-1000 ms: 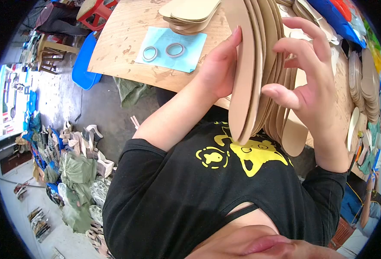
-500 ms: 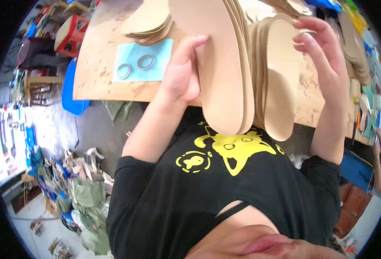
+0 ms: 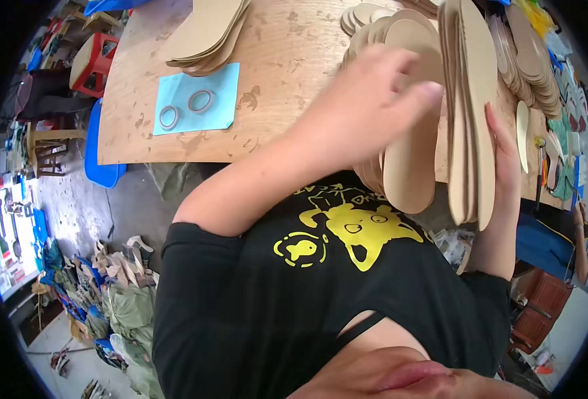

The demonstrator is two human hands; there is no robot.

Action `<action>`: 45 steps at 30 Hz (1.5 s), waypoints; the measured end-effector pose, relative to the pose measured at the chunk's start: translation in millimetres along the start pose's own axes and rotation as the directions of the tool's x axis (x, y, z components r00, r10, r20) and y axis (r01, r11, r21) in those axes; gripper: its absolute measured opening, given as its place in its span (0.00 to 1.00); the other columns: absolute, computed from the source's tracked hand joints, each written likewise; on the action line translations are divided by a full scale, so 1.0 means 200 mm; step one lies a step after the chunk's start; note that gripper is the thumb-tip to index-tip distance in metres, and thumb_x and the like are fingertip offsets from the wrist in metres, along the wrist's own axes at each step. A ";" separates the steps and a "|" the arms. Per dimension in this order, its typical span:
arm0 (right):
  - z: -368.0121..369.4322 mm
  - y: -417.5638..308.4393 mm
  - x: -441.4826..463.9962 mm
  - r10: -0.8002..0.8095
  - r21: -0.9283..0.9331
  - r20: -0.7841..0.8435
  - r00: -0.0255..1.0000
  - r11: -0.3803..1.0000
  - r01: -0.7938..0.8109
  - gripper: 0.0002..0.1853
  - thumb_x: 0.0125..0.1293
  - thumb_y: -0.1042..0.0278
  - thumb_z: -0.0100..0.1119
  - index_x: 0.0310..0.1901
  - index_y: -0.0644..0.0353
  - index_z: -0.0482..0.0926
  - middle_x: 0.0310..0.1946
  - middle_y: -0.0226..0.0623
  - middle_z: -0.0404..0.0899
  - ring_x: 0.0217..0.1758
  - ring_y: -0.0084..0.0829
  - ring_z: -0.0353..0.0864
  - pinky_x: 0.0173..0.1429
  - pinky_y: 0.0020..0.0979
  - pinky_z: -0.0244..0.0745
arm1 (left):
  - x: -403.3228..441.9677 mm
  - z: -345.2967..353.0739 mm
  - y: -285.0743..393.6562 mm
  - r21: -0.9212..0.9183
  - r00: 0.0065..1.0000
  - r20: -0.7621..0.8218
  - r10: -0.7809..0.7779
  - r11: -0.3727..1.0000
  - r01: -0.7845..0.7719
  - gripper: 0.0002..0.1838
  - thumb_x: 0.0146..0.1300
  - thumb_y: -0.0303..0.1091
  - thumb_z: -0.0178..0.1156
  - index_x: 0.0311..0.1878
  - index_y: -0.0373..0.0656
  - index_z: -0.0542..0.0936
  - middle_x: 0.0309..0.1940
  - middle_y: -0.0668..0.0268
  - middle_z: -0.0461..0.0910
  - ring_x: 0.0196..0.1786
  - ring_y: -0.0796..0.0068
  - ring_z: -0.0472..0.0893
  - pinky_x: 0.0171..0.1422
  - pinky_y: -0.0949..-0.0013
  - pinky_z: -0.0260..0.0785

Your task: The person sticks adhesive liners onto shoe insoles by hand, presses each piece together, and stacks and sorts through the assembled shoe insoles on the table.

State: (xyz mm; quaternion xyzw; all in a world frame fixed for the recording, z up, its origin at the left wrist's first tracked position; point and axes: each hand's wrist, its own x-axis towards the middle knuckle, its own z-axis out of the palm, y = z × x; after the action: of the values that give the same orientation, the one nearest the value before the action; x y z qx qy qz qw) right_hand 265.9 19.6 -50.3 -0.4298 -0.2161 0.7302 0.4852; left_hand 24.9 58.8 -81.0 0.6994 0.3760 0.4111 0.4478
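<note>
My right hand is wrapped round the outer side of an upright bundle of tan, sole-shaped insoles; most of its fingers are hidden behind them. My left hand, slightly blurred, hovers across a second stack of insoles. Its fingers are loosely curled, the thumb stands apart, and nothing shows in its grasp. The thumb tip comes close to the held bundle; whether it touches is unclear. The second stack leans at the table's near edge, partly covered by my left hand.
On the wooden table lie a light blue sheet with two tape rings and a pile of insoles. More insoles and tools are at the right. A red stool stands left; a person's arm shows far right.
The bundle has passed from my left hand to my right hand and moved right, beyond the second stack. My left hand has swung right over that stack. The view has shifted slightly.
</note>
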 end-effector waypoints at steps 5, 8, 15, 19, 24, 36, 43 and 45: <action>0.07 0.12 0.02 0.035 0.043 -0.102 0.994 0.999 -0.031 0.24 0.75 0.54 0.51 0.62 0.64 0.74 0.52 0.41 0.83 0.49 0.32 0.86 0.55 0.33 0.83 | -0.12 -0.01 -0.16 0.302 0.997 -0.074 0.016 0.953 0.007 0.25 0.68 0.41 0.59 0.58 0.28 0.73 0.50 0.47 0.74 0.56 0.50 0.75 0.62 0.58 0.69; 0.08 0.19 0.03 -0.025 -0.165 -0.220 0.975 0.986 -0.012 0.24 0.74 0.53 0.52 0.59 0.66 0.76 0.50 0.40 0.83 0.49 0.29 0.84 0.55 0.31 0.79 | -0.17 0.03 -0.15 0.199 1.000 -0.013 -0.018 0.980 0.020 0.27 0.70 0.39 0.58 0.66 0.29 0.69 0.51 0.51 0.71 0.52 0.58 0.74 0.57 0.63 0.69; -0.01 0.25 0.12 -0.170 -0.525 -0.361 0.917 0.850 -0.049 0.25 0.74 0.54 0.53 0.57 0.70 0.76 0.47 0.40 0.83 0.49 0.26 0.82 0.55 0.26 0.75 | -0.20 0.05 -0.25 0.146 0.999 0.034 -0.002 0.989 -0.003 0.30 0.69 0.35 0.58 0.70 0.32 0.65 0.55 0.49 0.68 0.62 0.52 0.68 0.68 0.59 0.63; 0.00 0.25 0.14 -0.037 -0.352 -0.287 0.957 0.933 -0.069 0.24 0.73 0.56 0.55 0.60 0.68 0.75 0.56 0.42 0.79 0.55 0.28 0.80 0.59 0.27 0.73 | -0.20 0.11 -0.37 0.169 0.974 -0.219 -0.059 0.981 0.098 0.42 0.65 0.39 0.64 0.75 0.32 0.53 0.58 0.46 0.67 0.70 0.52 0.63 0.75 0.57 0.57; 0.00 0.26 0.14 -0.683 -0.905 0.005 0.730 0.307 0.293 0.23 0.72 0.59 0.58 0.63 0.64 0.74 0.62 0.35 0.69 0.54 0.23 0.73 0.59 0.25 0.68 | -0.14 0.10 -0.44 -0.678 0.822 0.091 -0.562 0.570 0.465 0.48 0.62 0.41 0.71 0.72 0.25 0.53 0.66 0.49 0.68 0.61 0.63 0.76 0.65 0.69 0.69; -0.71 0.22 0.13 -0.326 -0.812 0.130 0.937 0.508 0.289 0.43 0.66 0.37 0.62 0.68 0.69 0.68 0.56 0.41 0.76 0.57 0.27 0.74 0.62 0.32 0.70 | -0.02 0.18 -0.32 -0.589 0.803 0.097 -0.587 0.617 0.522 0.31 0.69 0.38 0.64 0.71 0.45 0.62 0.57 0.62 0.72 0.55 0.74 0.76 0.56 0.67 0.73; -0.51 0.28 0.13 -0.220 -0.630 0.016 0.975 0.756 0.181 0.33 0.66 0.64 0.66 0.69 0.70 0.66 0.57 0.38 0.77 0.58 0.26 0.76 0.65 0.30 0.69 | -0.02 0.06 -0.31 -0.330 0.865 0.049 -0.500 0.809 0.487 0.31 0.71 0.38 0.61 0.73 0.46 0.63 0.62 0.62 0.67 0.53 0.72 0.80 0.51 0.65 0.79; -0.51 0.28 0.13 -0.196 -0.602 -0.001 0.981 0.783 0.156 0.33 0.66 0.67 0.64 0.69 0.70 0.66 0.57 0.38 0.77 0.58 0.25 0.75 0.64 0.29 0.69 | -0.03 0.05 -0.32 -0.326 0.860 0.059 -0.506 0.805 0.496 0.32 0.69 0.41 0.63 0.73 0.46 0.65 0.63 0.61 0.67 0.57 0.72 0.78 0.54 0.65 0.79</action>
State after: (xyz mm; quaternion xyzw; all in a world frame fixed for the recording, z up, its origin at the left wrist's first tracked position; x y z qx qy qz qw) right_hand 318.2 8.6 -157.1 -0.5619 -0.4594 0.5620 0.3967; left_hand 20.7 70.6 -145.0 0.4839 0.4798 0.3460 0.6449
